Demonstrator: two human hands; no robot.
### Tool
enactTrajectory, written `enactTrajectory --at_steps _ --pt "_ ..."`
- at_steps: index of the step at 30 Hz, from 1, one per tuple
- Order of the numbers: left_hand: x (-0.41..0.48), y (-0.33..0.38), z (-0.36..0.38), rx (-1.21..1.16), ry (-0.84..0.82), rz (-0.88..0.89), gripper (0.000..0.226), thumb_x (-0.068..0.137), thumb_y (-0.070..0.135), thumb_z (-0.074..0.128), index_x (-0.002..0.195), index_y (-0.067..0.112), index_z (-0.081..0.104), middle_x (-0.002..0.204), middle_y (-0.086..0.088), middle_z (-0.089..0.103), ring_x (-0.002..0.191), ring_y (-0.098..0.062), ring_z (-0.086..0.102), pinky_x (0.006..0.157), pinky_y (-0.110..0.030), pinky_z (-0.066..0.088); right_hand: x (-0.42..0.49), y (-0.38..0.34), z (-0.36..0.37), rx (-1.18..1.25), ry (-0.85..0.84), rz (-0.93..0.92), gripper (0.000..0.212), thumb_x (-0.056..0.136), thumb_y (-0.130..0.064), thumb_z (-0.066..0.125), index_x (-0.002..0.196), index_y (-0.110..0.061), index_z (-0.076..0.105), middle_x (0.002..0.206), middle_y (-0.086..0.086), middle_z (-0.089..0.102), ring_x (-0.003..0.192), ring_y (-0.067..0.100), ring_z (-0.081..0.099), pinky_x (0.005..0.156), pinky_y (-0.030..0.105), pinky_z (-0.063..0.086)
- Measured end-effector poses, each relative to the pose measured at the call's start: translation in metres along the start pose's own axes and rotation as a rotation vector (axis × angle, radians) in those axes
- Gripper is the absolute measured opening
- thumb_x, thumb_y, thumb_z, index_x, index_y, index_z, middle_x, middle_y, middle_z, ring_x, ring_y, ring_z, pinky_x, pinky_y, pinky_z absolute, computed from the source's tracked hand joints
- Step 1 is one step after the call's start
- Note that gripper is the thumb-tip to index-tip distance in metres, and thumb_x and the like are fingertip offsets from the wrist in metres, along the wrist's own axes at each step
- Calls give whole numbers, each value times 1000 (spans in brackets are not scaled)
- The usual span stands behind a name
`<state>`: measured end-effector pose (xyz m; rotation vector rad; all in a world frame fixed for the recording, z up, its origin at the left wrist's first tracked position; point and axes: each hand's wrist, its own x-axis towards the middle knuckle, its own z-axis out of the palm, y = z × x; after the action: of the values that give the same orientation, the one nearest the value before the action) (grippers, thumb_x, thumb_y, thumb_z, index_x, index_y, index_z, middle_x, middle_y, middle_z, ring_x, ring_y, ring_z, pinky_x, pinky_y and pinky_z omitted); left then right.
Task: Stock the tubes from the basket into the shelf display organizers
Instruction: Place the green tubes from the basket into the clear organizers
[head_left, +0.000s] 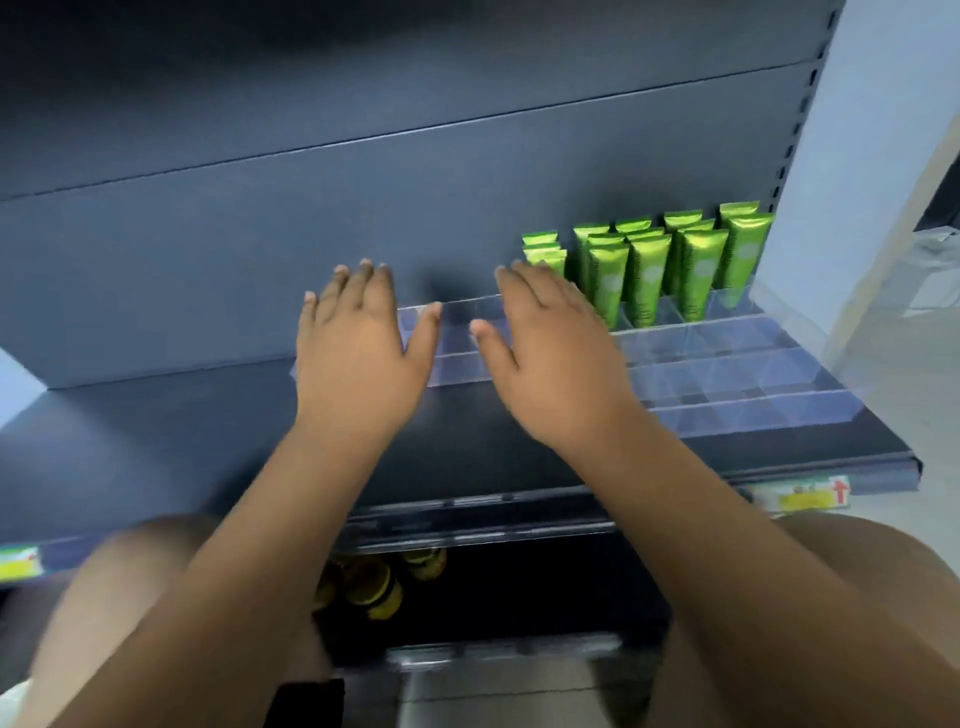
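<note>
A: Status?
B: Your left hand (358, 338) and right hand (550, 353) are over the clear organizer (727, 374), fingers (366, 275) spread, empty. Green tubes (649, 270) stand in its back-right slots (basket out of view).
A: Risk?
B: Your right hand's just beside them; a nudge could topple the row.

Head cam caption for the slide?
Left hand and right hand, open, at the clear organizer; green tubes upright in its back-right compartments.

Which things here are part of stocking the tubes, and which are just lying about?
Job: green tubes, clear organizers, left hand, right hand, both empty.
Lying about: yellow items on the lower shelf, shelf-edge label.
</note>
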<state>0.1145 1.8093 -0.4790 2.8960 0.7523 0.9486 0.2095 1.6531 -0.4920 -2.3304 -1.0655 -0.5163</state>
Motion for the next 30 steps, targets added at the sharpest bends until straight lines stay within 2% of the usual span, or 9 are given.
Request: enactTrajectory --at_steps 3,8,14,20,25,30 --pt "-43 -58 -33 115 -3 -104 77 97 63 30 149 8 44 158 -12 41 150 -32 31 122 -53 21 -11 -58 15 31 -43 -92 60 104 -47 32 152 -11 39 159 8 38 151 27 26 123 45 25" --pt "-121 -147 -85 257 14 -315 75 96 62 34 147 9 47 157 -11 44 149 -32 34 121 -53 23 -31 -171 35 164 -120 -296 60 105 -49 31 154 -14 36 162 4 33 154 23 18 125 42 19" --pt "-217 -225 -143 355 68 -581 68 96 59 37 141 10 51 151 -11 51 145 -34 38 119 -55 26 -69 -297 63 309 -180 -532 60 101 -45 41 149 -9 44 156 9 42 150 28 29 121 44 28" --pt "-314 -280 -181 424 46 -841 66 101 56 40 150 12 43 158 -8 43 151 -29 30 124 -50 22 -118 -397 102 375 -304 -719 56 101 -44 43 145 -10 46 150 9 48 146 30 35 119 46 32" --pt "-377 -323 -177 395 15 -1042 66 102 55 39 147 8 45 154 -11 47 148 -31 34 122 -50 29 -163 -444 156 343 -529 -806 50 102 -42 42 142 -14 46 145 7 49 140 28 39 116 41 34" --pt "-422 -349 -134 288 -55 -1231 57 102 52 41 141 11 50 148 -9 53 141 -29 43 118 -47 34 -197 -448 219 225 -848 -759 39 102 -41 43 123 -12 56 129 11 59 118 30 53 94 40 45"
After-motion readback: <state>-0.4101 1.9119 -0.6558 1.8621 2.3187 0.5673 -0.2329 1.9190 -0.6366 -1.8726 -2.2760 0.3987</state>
